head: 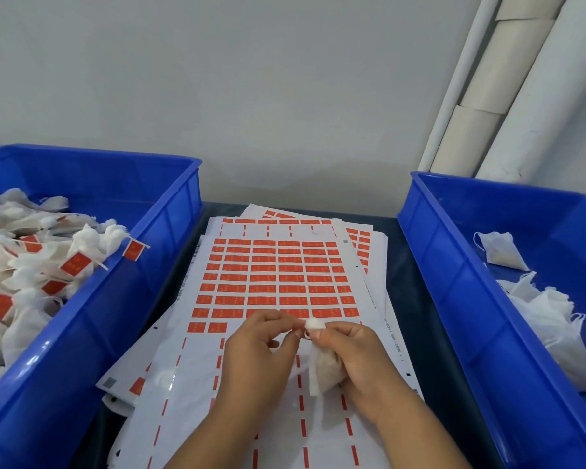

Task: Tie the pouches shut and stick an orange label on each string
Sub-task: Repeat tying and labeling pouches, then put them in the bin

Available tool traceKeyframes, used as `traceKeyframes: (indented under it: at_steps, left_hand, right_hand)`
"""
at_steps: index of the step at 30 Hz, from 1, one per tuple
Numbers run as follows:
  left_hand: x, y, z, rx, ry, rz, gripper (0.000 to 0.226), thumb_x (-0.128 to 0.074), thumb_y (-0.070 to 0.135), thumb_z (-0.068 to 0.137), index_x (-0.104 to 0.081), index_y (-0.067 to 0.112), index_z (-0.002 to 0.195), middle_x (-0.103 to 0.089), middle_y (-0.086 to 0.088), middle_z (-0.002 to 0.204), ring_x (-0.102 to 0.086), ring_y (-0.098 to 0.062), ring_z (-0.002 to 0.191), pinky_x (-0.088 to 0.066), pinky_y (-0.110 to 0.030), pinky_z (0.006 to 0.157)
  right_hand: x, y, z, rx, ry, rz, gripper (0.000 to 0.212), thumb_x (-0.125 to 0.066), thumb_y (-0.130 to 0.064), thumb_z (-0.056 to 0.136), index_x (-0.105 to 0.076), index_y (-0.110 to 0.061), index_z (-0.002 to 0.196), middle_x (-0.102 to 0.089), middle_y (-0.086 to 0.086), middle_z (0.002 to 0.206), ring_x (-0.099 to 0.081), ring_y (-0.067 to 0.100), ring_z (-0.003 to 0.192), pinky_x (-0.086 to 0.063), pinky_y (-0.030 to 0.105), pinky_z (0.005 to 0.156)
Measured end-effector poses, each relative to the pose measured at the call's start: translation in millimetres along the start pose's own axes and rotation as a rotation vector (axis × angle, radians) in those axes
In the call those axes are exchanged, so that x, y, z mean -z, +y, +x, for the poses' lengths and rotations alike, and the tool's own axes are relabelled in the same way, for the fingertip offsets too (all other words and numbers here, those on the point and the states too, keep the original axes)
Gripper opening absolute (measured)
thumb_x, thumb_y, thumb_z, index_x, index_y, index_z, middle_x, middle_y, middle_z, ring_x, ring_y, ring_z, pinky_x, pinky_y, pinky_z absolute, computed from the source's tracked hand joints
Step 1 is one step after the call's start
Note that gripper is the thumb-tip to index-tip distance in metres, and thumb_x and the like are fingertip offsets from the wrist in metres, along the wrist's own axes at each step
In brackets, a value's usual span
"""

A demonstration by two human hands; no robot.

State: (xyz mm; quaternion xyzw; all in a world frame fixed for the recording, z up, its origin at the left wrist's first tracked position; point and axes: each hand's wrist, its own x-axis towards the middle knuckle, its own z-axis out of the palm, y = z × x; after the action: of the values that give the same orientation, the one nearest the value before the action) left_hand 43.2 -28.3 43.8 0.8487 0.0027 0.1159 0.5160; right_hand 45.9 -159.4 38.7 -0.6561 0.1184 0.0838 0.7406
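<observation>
Got 1 pouch (325, 365) cupped in my right hand (359, 360), fingers curled round the body so the filling stays put while the gathered neck pokes up between my fingertips. My left hand (257, 350) is pinching right at that neck, I think on the string, which is too thin to really see. Straight under my fingers is the label sheet (278, 275), handy for peeling next. Done pouches sit in the left bin (170, 211), untied ones in the right bin (454, 265).
</observation>
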Motion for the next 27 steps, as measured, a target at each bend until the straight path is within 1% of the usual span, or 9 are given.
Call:
traceKeyframes:
  at_steps: [4,6,8,10,12,14,19,24,27]
  left_hand:
    - [-3.3,-1.2,-4.1,-0.056,-0.051,0.066,0.029,-0.072,0.028,0.080,-0.063,0.042,0.104,-0.043,0.039,0.094,-0.047,0.011,0.087,-0.041,-0.007,0.077]
    - [-4.5,-2.8,-3.9,-0.077,-0.029,0.117,0.030,-0.073,0.031,0.078,-0.067,0.036,0.107,-0.047,0.035,0.096,-0.045,0.012,0.084,-0.035,-0.003,0.076]
    - [-3.3,-5.6,-1.1,-0.062,0.008,0.127,0.025,-0.073,0.031,0.076,-0.072,0.029,0.101,-0.054,0.025,0.096,-0.048,0.007,0.084,-0.032,0.000,0.073]
    - [-2.4,-6.7,-0.2,-0.022,0.012,0.108,0.020,-0.074,0.031,0.075,-0.074,0.026,0.094,-0.055,0.023,0.092,-0.050,0.004,0.084,-0.032,-0.001,0.072]
    - [-2.5,-4.8,-1.2,0.014,0.002,0.087,0.011,-0.075,0.031,0.075,-0.069,0.033,0.084,-0.052,0.025,0.089,-0.051,0.003,0.083,-0.031,-0.002,0.070]
    - [-3.4,-2.9,-2.6,0.038,-0.008,0.075,0.017,-0.074,0.030,0.077,-0.059,0.036,0.071,-0.050,0.028,0.087,-0.049,0.006,0.082,-0.029,-0.001,0.066]
    - [-3.2,-3.7,0.1,0.075,-0.010,0.035,0.017,-0.070,0.030,0.081,-0.057,0.036,0.072,-0.051,0.027,0.087,-0.049,0.005,0.083,-0.032,-0.005,0.067]
    - [-0.6,-1.8,0.5,0.073,-0.024,-0.029,0.021,-0.066,0.030,0.083,-0.056,0.043,0.071,-0.059,0.025,0.076,-0.056,0.001,0.076,-0.037,-0.007,0.063]
    - [1.0,-2.5,3.0,0.080,0.022,0.015,0.024,-0.065,0.027,0.084,-0.053,0.041,0.068,-0.058,0.025,0.071,-0.056,0.000,0.072,-0.034,-0.007,0.059]
  right_hand:
    - [0.7,-0.3,0.0,0.008,0.008,0.062,0.008,-0.070,-0.020,0.084,-0.076,-0.021,0.088,-0.075,-0.007,0.097,-0.066,0.020,0.102,-0.051,0.041,0.096]
    - [0.6,0.1,-0.4,0.006,0.001,0.062,0.009,-0.070,-0.018,0.084,-0.076,-0.019,0.090,-0.075,-0.006,0.097,-0.066,0.020,0.102,-0.051,0.041,0.096]
    - [-0.5,0.2,-0.8,0.005,-0.017,0.056,0.010,-0.070,-0.016,0.083,-0.077,-0.018,0.090,-0.075,-0.004,0.097,-0.066,0.021,0.102,-0.051,0.040,0.095]
    - [-1.3,-0.1,-0.9,0.008,-0.025,0.045,0.012,-0.070,-0.015,0.083,-0.077,-0.016,0.092,-0.075,-0.003,0.098,-0.066,0.020,0.103,-0.050,0.041,0.097]
    - [-1.2,0.2,-0.9,0.018,-0.026,0.034,0.015,-0.070,-0.015,0.083,-0.076,-0.015,0.096,-0.074,-0.004,0.100,-0.066,0.018,0.104,-0.050,0.041,0.098]
    - [-1.3,0.7,-1.5,0.028,-0.021,0.017,0.014,-0.070,-0.018,0.084,-0.077,-0.017,0.096,-0.074,-0.007,0.101,-0.065,0.018,0.105,-0.050,0.042,0.099]
    - [-0.6,-1.7,-0.7,0.034,0.017,0.035,0.011,-0.068,-0.021,0.085,-0.079,-0.024,0.086,-0.074,-0.007,0.102,-0.063,0.020,0.108,-0.047,0.045,0.101]
    - [0.2,-0.7,0.2,0.036,0.023,0.045,0.008,-0.072,-0.023,0.082,-0.078,-0.025,0.086,-0.074,-0.011,0.096,-0.065,0.015,0.103,-0.051,0.035,0.093]
    - [0.3,-0.8,0.7,0.022,-0.031,-0.026,0.010,-0.076,-0.024,0.077,-0.078,-0.023,0.087,-0.073,-0.015,0.093,-0.064,0.011,0.098,-0.051,0.024,0.081]
